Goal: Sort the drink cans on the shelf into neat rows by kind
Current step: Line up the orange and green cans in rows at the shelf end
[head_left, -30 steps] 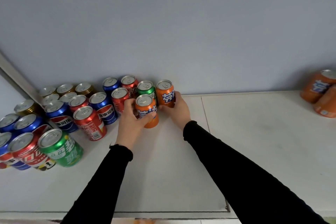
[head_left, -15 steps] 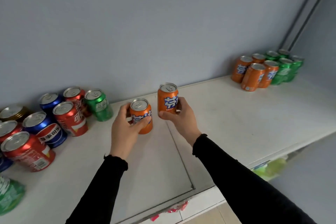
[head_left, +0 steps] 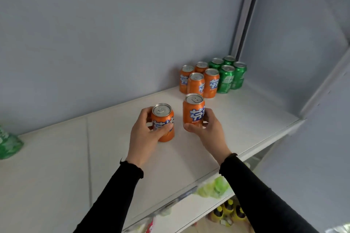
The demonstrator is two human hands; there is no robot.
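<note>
My left hand [head_left: 145, 134] is wrapped around one upright orange can [head_left: 164, 119], held just above the white shelf [head_left: 56, 166]. Beside it, my right hand [head_left: 208, 128] grips a second orange can [head_left: 193, 109], a little higher and further right. At the shelf's far right corner stand several orange cans [head_left: 196, 83] in a cluster, with several green cans [head_left: 226, 78] packed right next to them against the side wall. The held cans are a short way in front of that orange group.
A green can [head_left: 7, 143] shows at the left edge, partly cut off. The grey back wall rises behind the shelf and a side panel closes it on the right. Below the shelf edge lie bags and small yellow-capped bottles [head_left: 227, 212].
Both hands have carried their orange cans rightward along the shelf, away from the mixed cans on the left, which have left the view. The orange and green groups are now close.
</note>
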